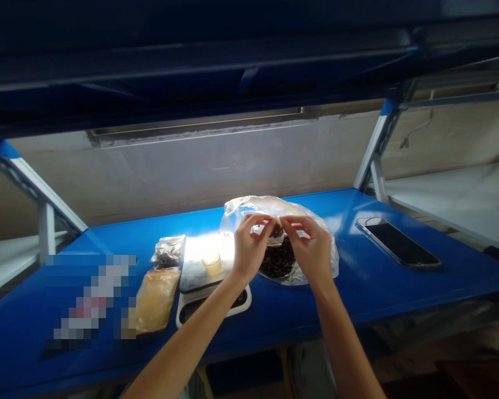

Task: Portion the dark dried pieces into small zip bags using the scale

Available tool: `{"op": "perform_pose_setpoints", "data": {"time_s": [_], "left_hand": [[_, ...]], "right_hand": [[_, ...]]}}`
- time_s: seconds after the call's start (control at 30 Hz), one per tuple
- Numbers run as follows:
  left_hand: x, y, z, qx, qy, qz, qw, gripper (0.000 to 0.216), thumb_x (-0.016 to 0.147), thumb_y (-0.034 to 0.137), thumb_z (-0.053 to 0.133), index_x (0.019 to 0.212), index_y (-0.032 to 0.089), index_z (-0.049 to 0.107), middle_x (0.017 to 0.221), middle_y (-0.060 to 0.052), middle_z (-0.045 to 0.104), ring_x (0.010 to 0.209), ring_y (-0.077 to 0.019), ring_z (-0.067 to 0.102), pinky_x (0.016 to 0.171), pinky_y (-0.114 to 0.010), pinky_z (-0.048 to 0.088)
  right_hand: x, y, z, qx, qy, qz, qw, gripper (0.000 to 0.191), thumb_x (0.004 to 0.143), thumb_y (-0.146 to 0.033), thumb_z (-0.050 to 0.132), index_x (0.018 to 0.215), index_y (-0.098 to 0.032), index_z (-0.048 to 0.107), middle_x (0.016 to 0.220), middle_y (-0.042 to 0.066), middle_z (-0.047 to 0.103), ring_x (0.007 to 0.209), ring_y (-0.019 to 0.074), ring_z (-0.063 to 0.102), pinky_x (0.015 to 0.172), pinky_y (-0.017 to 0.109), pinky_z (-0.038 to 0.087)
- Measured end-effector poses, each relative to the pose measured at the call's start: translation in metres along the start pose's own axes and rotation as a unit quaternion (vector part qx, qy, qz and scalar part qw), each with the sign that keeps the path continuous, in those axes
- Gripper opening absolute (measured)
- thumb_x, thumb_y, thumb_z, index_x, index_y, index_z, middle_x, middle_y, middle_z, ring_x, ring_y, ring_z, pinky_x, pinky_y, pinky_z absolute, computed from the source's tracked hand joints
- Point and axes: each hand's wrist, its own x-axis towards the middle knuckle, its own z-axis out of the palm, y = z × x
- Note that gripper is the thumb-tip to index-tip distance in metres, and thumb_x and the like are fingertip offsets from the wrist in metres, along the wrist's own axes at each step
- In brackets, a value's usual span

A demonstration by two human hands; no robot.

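My left hand (249, 246) and my right hand (311, 246) meet over the clear plastic bag (322, 235) of dark pieces, which lies on the blue table (357, 293) just right of the scale (210, 288); the fingertips of both hands are pinched shut on a small thin packet (275, 233) held between them above the bag's mouth, thumbs and forefingers nearly touching; a small yellowish cup (212, 264) stands on the scale's bright platform, beside my left wrist; further left lie a little bag of dark bits (168, 252) and, nearer me, a yellowish pouch (156, 299), the two touching end to end; a phone (397, 242) lies face up well apart on the right side of the table
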Motion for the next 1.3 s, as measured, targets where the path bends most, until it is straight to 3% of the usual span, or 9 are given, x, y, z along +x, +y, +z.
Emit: {"op": "perform_pose_setpoints", "data": {"time_s": [0.1, 0.17, 0.27, 0.5, 0.77, 0.83, 0.97, 1.1, 1.3], "left_hand": [[0.001, -0.002, 0.000, -0.004, 0.043, 0.035, 0.998, 0.013, 0.080, 0.030, 0.067, 0.079, 0.018, 0.071, 0.090, -0.005, 0.062, 0.087, -0.0155, 0.062, 0.065, -0.022, 0.054], [0.001, -0.003, 0.000, -0.011, 0.021, 0.048, 0.999, 0.011, 0.080, 0.028, 0.067, 0.079, 0.018, 0.072, 0.092, -0.005, 0.062, 0.089, -0.0152, 0.062, 0.070, -0.023, 0.055], [-0.001, -0.004, 0.002, -0.012, -0.047, 0.041, 0.998, 0.010, 0.080, 0.027, 0.067, 0.078, 0.018, 0.072, 0.092, -0.006, 0.063, 0.086, -0.0148, 0.063, 0.069, -0.024, 0.055], [0.000, -0.008, 0.000, -0.025, 0.048, 0.009, 0.999, 0.013, 0.081, 0.030, 0.066, 0.080, 0.017, 0.069, 0.088, -0.004, 0.062, 0.083, -0.0131, 0.063, 0.070, -0.023, 0.054], [0.002, -0.009, 0.000, -0.026, 0.012, -0.062, 0.998, 0.022, 0.077, 0.030, 0.069, 0.095, 0.017, 0.071, 0.096, -0.007, 0.068, 0.086, -0.0158, 0.066, 0.069, -0.024, 0.055], [0.003, -0.010, 0.000, -0.022, 0.002, -0.071, 0.997, 0.020, 0.076, 0.029, 0.071, 0.091, 0.017, 0.073, 0.093, -0.007, 0.068, 0.085, -0.0163, 0.066, 0.068, -0.024, 0.055], [0.003, -0.014, -0.001, -0.026, 0.008, -0.055, 0.998, 0.011, 0.075, 0.028, 0.070, 0.077, 0.018, 0.075, 0.084, -0.005, 0.068, 0.083, -0.0160, 0.064, 0.068, -0.024, 0.055], [0.005, -0.015, -0.002, -0.044, 0.032, -0.050, 0.997, 0.011, 0.076, 0.027, 0.069, 0.078, 0.017, 0.074, 0.083, -0.004, 0.066, 0.080, -0.0149, 0.064, 0.071, -0.026, 0.056], [0.005, -0.014, -0.004, -0.057, 0.026, -0.039, 0.997, 0.012, 0.077, 0.028, 0.068, 0.082, 0.018, 0.075, 0.084, -0.003, 0.066, 0.083, -0.0149, 0.064, 0.072, -0.025, 0.056]], "right_hand": [[0.002, -0.001, -0.004, 0.023, 0.067, 0.015, 0.997, 0.023, 0.081, -0.041, 0.064, 0.081, -0.019, 0.072, 0.085, 0.006, 0.072, 0.071, 0.0182, 0.065, 0.050, 0.024, 0.047], [0.002, -0.002, -0.005, 0.028, 0.066, 0.017, 0.997, 0.023, 0.081, -0.041, 0.064, 0.081, -0.019, 0.071, 0.085, 0.006, 0.072, 0.071, 0.0181, 0.065, 0.050, 0.024, 0.047], [0.002, -0.002, -0.004, 0.017, 0.030, 0.016, 0.999, 0.022, 0.081, -0.040, 0.064, 0.081, -0.019, 0.071, 0.088, 0.006, 0.072, 0.072, 0.0182, 0.066, 0.050, 0.025, 0.048], [0.003, 0.001, -0.002, 0.058, 0.028, 0.062, 0.996, 0.028, 0.078, -0.044, 0.065, 0.084, -0.017, 0.071, 0.087, 0.008, 0.072, 0.071, 0.0200, 0.067, 0.044, 0.024, 0.045], [0.004, 0.003, -0.002, 0.076, 0.058, 0.069, 0.993, 0.030, 0.078, -0.044, 0.065, 0.086, -0.016, 0.070, 0.085, 0.008, 0.072, 0.068, 0.0182, 0.066, 0.041, 0.021, 0.045], [0.004, 0.002, -0.003, 0.082, 0.062, 0.073, 0.992, 0.031, 0.078, -0.044, 0.064, 0.088, -0.016, 0.070, 0.083, 0.008, 0.071, 0.068, 0.0179, 0.066, 0.040, 0.021, 0.045], [0.006, 0.001, -0.004, 0.081, 0.029, 0.070, 0.994, 0.036, 0.080, -0.046, 0.062, 0.100, -0.017, 0.068, 0.087, 0.008, 0.069, 0.071, 0.0181, 0.067, 0.040, 0.020, 0.046], [0.007, 0.009, -0.005, 0.047, -0.014, 0.083, 0.995, 0.047, 0.077, -0.049, 0.065, 0.110, -0.016, 0.066, 0.096, 0.010, 0.069, 0.074, 0.0199, 0.067, 0.042, 0.022, 0.047], [0.007, 0.019, -0.004, 0.005, -0.056, 0.075, 0.996, 0.039, 0.079, -0.048, 0.062, 0.099, -0.016, 0.070, 0.100, 0.012, 0.072, 0.075, 0.0223, 0.068, 0.054, 0.029, 0.052]]}}
